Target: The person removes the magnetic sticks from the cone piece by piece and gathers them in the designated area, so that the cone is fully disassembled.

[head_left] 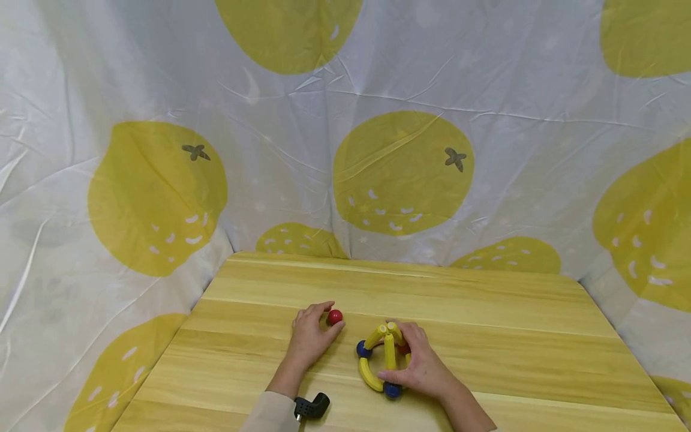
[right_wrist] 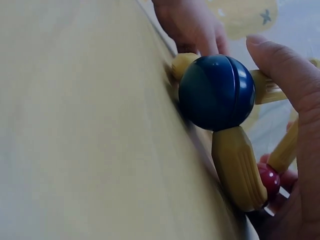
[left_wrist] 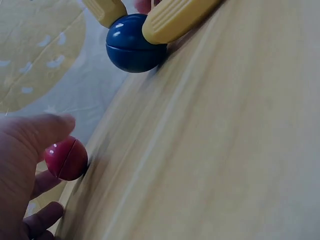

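In the head view, my left hand pinches a small red ball on the table between thumb and index finger. The left wrist view shows the red ball low against the wood, the thumb over it and other fingers beyond. My right hand grips a magnetic stick-and-ball frame from its right side, thumb at the near edge. Curved yellow sticks form its base, with blue balls at joints and yellow sticks leaning together at the top. Its red ball is partly hidden by the right hand.
Both hands work over a wooden table. A black angled device is at the left wrist. Behind and beside the table hangs a pale cloth printed with yellow lemons.
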The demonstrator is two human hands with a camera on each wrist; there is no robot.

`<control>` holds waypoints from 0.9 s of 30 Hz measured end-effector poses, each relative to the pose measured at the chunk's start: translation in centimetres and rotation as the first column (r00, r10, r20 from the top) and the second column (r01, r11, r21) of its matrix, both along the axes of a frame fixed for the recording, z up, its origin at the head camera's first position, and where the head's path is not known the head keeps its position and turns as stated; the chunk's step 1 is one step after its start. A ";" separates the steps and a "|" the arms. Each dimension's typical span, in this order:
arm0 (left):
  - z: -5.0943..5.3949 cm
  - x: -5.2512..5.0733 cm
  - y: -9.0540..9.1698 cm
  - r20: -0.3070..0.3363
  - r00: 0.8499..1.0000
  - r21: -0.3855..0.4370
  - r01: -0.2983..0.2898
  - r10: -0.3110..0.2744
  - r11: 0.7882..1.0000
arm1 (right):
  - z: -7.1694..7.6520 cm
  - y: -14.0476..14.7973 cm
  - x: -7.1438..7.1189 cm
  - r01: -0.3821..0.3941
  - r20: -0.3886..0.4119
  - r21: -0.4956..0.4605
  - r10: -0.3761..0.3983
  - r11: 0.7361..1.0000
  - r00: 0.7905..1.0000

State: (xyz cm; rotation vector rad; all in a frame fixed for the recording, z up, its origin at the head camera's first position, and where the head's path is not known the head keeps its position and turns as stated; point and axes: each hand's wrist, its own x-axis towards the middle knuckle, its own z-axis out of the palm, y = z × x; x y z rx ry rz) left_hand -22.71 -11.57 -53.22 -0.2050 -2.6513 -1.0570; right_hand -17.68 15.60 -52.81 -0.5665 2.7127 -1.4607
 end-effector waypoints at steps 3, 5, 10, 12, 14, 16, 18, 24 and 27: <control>0.1 0.0 0.0 0.010 1.000 0.014 0.014 -0.014 1.000 | 0.0 0.5 -0.3 0.017 0.013 -0.033 -0.017 0.999 1.000; 0.2 0.0 0.0 0.013 1.000 0.024 0.025 -0.026 0.999 | 0.1 0.7 -0.4 0.027 0.034 -0.056 -0.025 0.998 0.999; 0.8 0.2 0.4 -0.060 0.995 0.083 0.087 -0.082 0.993 | 0.1 1.0 -0.6 0.041 0.081 -0.063 -0.035 0.997 0.996; 1.3 0.5 0.8 -0.138 0.981 0.119 0.154 -0.137 0.981 | 0.1 0.9 -0.6 0.038 0.094 -0.056 -0.032 0.998 0.995; 2.1 0.8 1.4 -0.235 0.948 0.138 0.250 -0.214 0.958 | 0.1 0.9 -0.6 0.023 0.094 -0.065 -0.017 0.998 0.995; 2.7 1.3 2.2 -0.308 0.902 0.119 0.352 -0.302 0.929 | 0.1 0.8 -0.5 0.010 0.083 -0.062 -0.005 0.998 0.997; 3.1 1.7 3.0 -0.345 0.855 0.089 0.441 -0.388 0.893 | 0.1 0.7 -0.5 -0.008 0.071 -0.057 0.012 0.998 0.997; 3.3 2.8 4.9 -0.299 0.796 0.082 0.572 -0.527 0.816 | 0.1 0.6 -0.3 -0.046 0.054 -0.035 0.048 0.998 0.997; 3.3 3.0 5.2 -0.303 0.787 0.062 0.579 -0.538 0.813 | 0.2 0.7 -0.3 -0.048 0.066 -0.026 0.049 0.999 0.997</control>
